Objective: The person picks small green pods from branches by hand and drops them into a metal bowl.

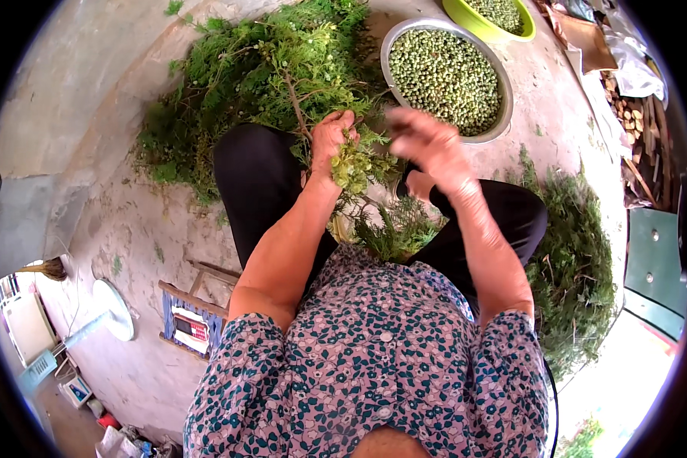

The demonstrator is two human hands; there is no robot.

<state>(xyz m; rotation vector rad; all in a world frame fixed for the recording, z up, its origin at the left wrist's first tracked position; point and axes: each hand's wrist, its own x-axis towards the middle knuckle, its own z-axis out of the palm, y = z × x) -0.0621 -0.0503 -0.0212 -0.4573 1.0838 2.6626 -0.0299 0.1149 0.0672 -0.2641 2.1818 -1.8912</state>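
My left hand is closed around a leafy evergreen sprig that carries pale green, berry-like cones. To the right, my right hand hovers near the metal basin, apart from the sprig. Motion smears its fingers, so whether they hold anything does not show. The metal basin contains many small round green cones. Beyond my left hand lies a big heap of cut evergreen branches. Some loose green sprigs rest between my legs.
A lime-green basin with more cones stands at the far right. Another pile of greenery is on my right. Firewood and a green cabinet line the right edge. On the left are a small wooden stool and a standing fan.
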